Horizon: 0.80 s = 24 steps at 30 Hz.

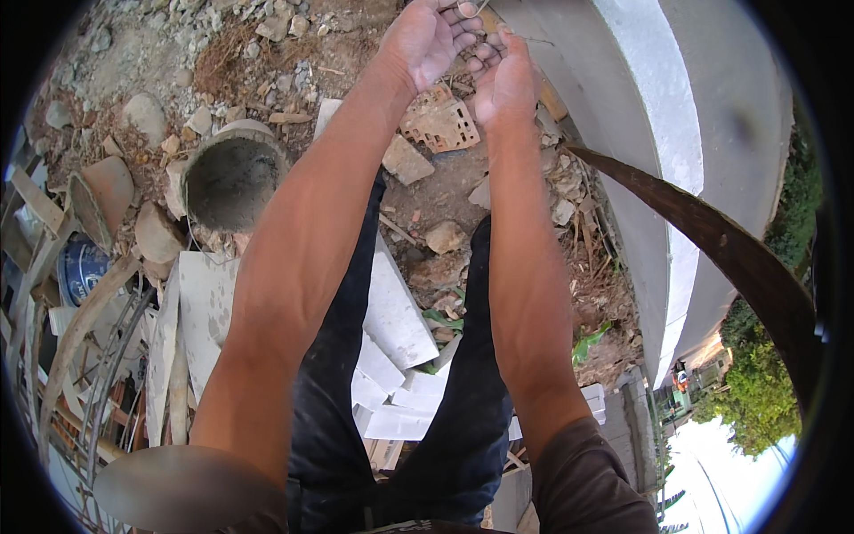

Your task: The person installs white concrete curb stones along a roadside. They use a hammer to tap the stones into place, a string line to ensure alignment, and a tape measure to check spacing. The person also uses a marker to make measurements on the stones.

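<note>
Both arms stretch forward to the top edge, where my hands come close together. The curled fingers of my left hand [425, 46] close around a thin pale strand at the picture's edge; its kind is not clear. My right hand [509, 87] is just beside and slightly nearer, fingers bent inward in a pinch. From its fingertips a thin wire [539, 42] sticks out to the right, against a grey wall [596, 80]. Whether the two strands are one piece cannot be made out. Below the hands lies a broken hollow brick [439, 120].
A round bucket [233, 182] with grey mortar residue stands left of my arms. Stones and rubble cover the ground. White blocks [396, 311] lie between my legs. A curved dark strip [703, 231] crosses the right side. A blue can [82, 270] sits among boards at far left.
</note>
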Motion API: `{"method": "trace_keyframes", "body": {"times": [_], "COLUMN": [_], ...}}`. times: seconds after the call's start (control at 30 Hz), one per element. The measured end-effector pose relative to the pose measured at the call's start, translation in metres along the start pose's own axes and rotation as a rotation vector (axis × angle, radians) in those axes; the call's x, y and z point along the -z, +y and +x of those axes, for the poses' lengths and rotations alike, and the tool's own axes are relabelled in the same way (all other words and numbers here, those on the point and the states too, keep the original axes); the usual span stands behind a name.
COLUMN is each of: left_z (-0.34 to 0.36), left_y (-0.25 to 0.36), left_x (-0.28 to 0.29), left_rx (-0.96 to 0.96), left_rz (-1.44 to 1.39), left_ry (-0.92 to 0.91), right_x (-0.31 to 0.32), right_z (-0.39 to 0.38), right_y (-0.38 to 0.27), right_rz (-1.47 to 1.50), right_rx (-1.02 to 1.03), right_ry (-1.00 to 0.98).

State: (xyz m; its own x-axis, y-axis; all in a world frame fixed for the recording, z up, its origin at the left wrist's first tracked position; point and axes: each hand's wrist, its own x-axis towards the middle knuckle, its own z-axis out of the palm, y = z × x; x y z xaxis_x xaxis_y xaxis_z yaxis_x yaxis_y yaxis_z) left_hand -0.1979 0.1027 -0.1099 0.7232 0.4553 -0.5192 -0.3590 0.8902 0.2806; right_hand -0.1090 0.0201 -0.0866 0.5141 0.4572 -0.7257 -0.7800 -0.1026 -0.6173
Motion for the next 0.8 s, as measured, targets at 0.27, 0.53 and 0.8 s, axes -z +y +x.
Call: {"method": "trace_keyframes", "body": {"times": [0.27, 0.53, 0.8], "left_z": [-0.089, -0.067, -0.044], "left_y": [0.012, 0.047, 0.059], "left_x": [0.031, 0.028, 0.043], "left_rx": [0.14, -0.188, -0.24], "left_rz": [0.112, 0.046, 0.478], "left_ry": [0.016, 0.41, 0.746], "right_x": [0.002, -0.002, 0.013], "right_z": [0.055, 0.069, 0.137], "right_y": [-0.005, -0.001, 0.001], "right_rz": [0.007, -0.07, -0.005], "right_rx": [-0.163, -0.065, -0.151], "right_ry": [-0.143, 0.101, 0.073]}}
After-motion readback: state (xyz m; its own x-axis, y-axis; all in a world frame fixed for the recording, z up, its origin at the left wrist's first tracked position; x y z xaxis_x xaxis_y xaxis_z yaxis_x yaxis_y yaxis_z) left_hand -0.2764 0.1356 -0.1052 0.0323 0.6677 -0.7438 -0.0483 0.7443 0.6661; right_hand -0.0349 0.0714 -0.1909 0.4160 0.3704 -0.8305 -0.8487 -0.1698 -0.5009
